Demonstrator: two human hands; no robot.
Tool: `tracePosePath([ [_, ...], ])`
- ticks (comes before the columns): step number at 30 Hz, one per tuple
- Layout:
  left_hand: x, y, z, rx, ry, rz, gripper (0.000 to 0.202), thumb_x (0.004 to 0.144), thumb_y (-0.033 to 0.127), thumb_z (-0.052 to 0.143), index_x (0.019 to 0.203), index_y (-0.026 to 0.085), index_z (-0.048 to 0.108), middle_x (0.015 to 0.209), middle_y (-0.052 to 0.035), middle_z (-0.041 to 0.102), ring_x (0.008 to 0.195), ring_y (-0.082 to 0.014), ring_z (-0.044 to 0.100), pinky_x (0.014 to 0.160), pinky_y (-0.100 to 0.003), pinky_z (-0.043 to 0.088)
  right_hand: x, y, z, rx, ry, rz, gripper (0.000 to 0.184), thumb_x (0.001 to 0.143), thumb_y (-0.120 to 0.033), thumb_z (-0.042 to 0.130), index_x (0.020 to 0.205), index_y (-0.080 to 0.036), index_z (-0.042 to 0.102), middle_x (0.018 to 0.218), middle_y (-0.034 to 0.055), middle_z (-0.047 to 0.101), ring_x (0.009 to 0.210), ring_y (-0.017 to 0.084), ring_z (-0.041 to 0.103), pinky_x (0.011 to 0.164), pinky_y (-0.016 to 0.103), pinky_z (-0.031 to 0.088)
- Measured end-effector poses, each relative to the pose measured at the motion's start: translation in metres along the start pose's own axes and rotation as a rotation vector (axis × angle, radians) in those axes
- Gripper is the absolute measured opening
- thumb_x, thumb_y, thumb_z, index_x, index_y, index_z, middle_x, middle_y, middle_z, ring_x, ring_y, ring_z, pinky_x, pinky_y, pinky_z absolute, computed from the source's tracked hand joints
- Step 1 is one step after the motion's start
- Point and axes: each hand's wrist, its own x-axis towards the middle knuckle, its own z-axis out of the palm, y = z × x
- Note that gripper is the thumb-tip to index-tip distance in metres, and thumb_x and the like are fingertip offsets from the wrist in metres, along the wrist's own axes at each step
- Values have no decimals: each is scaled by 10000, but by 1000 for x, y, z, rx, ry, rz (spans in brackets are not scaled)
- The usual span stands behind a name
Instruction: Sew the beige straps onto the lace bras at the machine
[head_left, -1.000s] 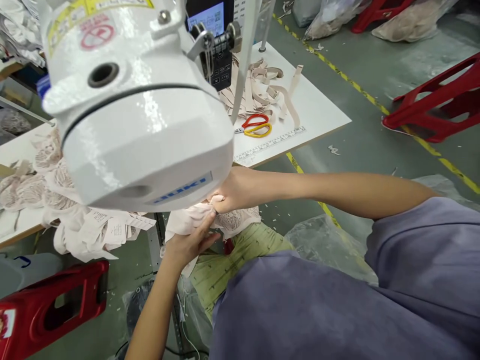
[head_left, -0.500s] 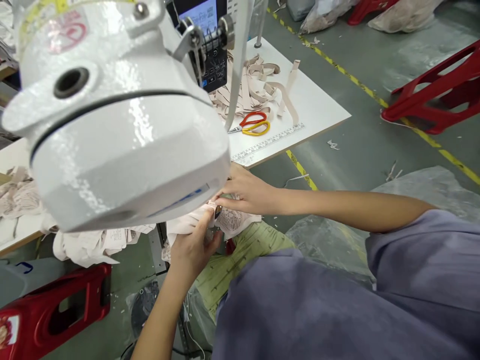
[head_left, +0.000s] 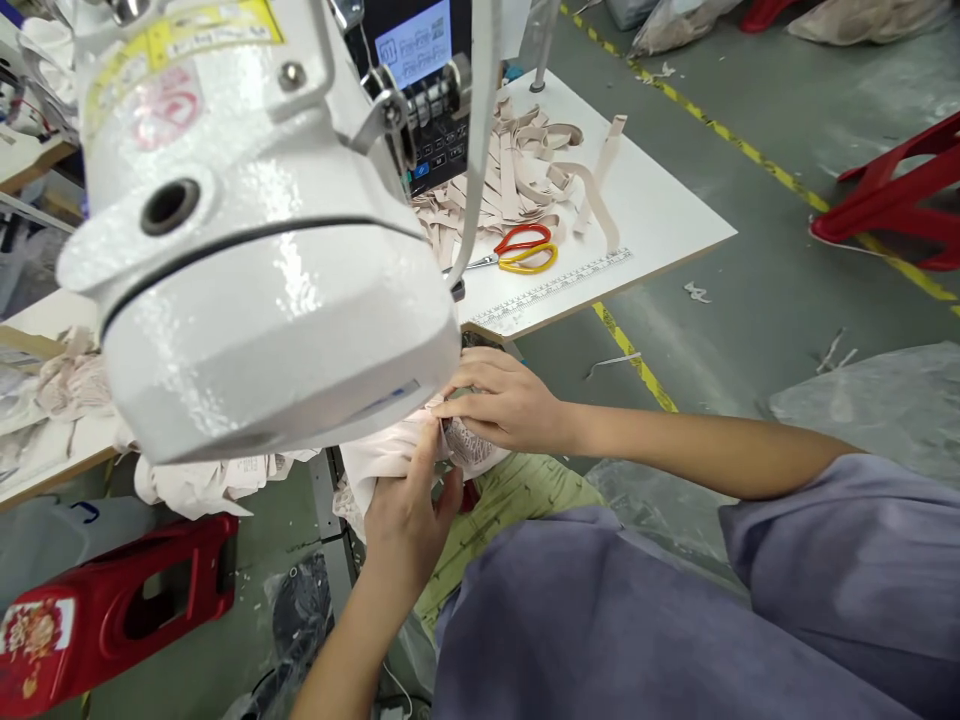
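A pale pink fabric piece (head_left: 373, 460) with lace lies under the head of a white sewing machine (head_left: 285, 310). My left hand (head_left: 411, 510) holds its near edge, index finger stretched along the cloth and thumb bent below. From the right, my right hand (head_left: 514, 400) pinches the same piece close to the needle area, its fingertips near those of the left. The lace part (head_left: 471, 450) hangs beneath my right hand. The machine head hides the needle and the far side of the cloth.
On the white table (head_left: 660, 235) lie beige strips (head_left: 517, 170), scissors (head_left: 529, 250) and a printed ruler (head_left: 555, 290). A control panel (head_left: 420, 60) stands behind the machine. More pale fabric (head_left: 202, 485) hangs at left. Red stools (head_left: 127, 610) stand on either side.
The view has shifted, so the machine and table sit slightly farther right. My right hand's fingers have moved over the cloth, and a small dark object beneath them no longer shows.
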Motion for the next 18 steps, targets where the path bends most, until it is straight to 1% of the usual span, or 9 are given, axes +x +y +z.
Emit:
tracePosePath([
  [2, 0, -10, -3, -25, -22, 91, 613, 930, 274, 620, 1502, 206, 412, 1279, -133, 701, 1072, -272, 714, 822, -323, 587, 0, 2, 0, -49, -2, -10, 285, 916, -128, 535, 1046, -307, 715, 1007, 28, 694, 1052, 206, 569, 1010, 411, 431],
  [3, 0, -16, -4, -21, -31, 141, 608, 935, 262, 612, 1507, 222, 409, 1277, -122, 705, 1037, -258, 725, 814, -309, 585, 0, 3, -1, -62, -15, 0, 280, 913, -134, 542, 1029, -315, 721, 996, 24, 696, 1040, 210, 568, 998, 412, 435],
  [6, 3, -29, -5, 88, -19, 209, 545, 940, 225, 600, 1469, 258, 474, 1061, -59, 784, 735, -193, 743, 602, -242, 545, -1, 2, -3, -27, -41, 69, 274, 924, -143, 529, 1009, -305, 734, 984, 35, 683, 1002, 213, 568, 952, 416, 440],
  [7, 5, -30, -4, 124, -12, 203, 516, 937, 221, 600, 1443, 254, 506, 1003, -49, 792, 686, -187, 735, 548, -234, 517, -2, 1, -3, 31, -42, 111, 267, 934, -152, 519, 1012, -291, 734, 980, 43, 669, 982, 209, 569, 930, 408, 446],
  [9, 8, -27, -3, 140, -29, 167, 474, 929, 220, 602, 1400, 235, 552, 990, -54, 794, 710, -198, 743, 520, -232, 492, -5, -1, -2, 236, -49, 271, 249, 968, -204, 500, 1093, -264, 707, 948, 47, 634, 895, 184, 577, 851, 363, 475],
  [12, 8, -14, -3, 98, -82, 84, 478, 920, 230, 608, 1395, 215, 552, 1049, -76, 783, 780, -219, 749, 540, -245, 495, -6, 1, 7, 625, -66, 605, 366, 1017, -346, 456, 1361, -238, 519, 917, 24, 594, 703, 132, 543, 680, 281, 491],
  [13, 7, -9, -2, 96, -85, 56, 491, 919, 238, 613, 1404, 213, 542, 1052, -80, 781, 792, -227, 747, 542, -251, 496, -4, 3, 12, 702, -53, 679, 415, 1018, -383, 455, 1403, -228, 462, 930, 24, 592, 677, 125, 530, 660, 273, 492],
  [15, 5, 0, -1, 113, -60, -2, 510, 920, 261, 623, 1418, 209, 524, 1082, -97, 770, 852, -249, 742, 572, -266, 514, 5, 8, 21, 727, 8, 721, 443, 995, -415, 492, 1387, -210, 463, 996, 46, 591, 721, 133, 544, 708, 289, 513],
  [18, 4, 10, 2, 148, -16, -94, 513, 918, 288, 634, 1412, 200, 527, 1154, -138, 740, 932, -278, 728, 618, -289, 536, 23, 16, 32, 570, 92, 652, 405, 928, -389, 580, 1274, -180, 565, 1086, 91, 578, 837, 178, 578, 831, 359, 530],
])
